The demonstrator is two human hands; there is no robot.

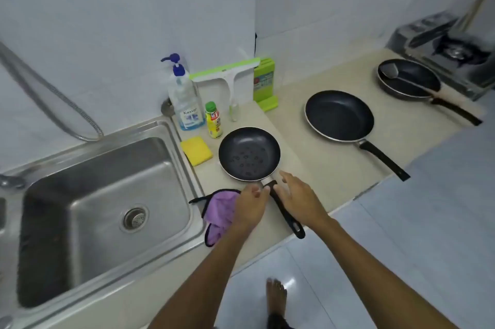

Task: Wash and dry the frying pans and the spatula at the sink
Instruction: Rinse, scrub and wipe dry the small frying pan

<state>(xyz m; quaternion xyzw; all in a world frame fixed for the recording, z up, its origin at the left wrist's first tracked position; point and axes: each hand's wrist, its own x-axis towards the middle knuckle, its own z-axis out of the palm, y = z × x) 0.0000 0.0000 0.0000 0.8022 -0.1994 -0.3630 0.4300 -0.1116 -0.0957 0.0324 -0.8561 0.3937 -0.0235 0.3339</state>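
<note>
A small black frying pan [249, 154] with droplets in it sits on the counter just right of the steel sink [107, 194], its handle pointing toward me. My left hand [249, 205] hovers over a purple cloth [218, 213], loosely curled fingertips at the handle's base. My right hand [300, 197] is spread flat just right of the handle, gripping nothing. A larger black pan [338, 115] lies further right. A third pan [408, 79] near the stove holds the spatula [391, 70].
A yellow sponge [197, 150], a pump soap bottle [184, 103] and a small yellow bottle [214, 121] stand behind the small pan. A green squeegee [227, 74] and green block [265, 84] lean on the wall. The gas stove [450, 49] is far right.
</note>
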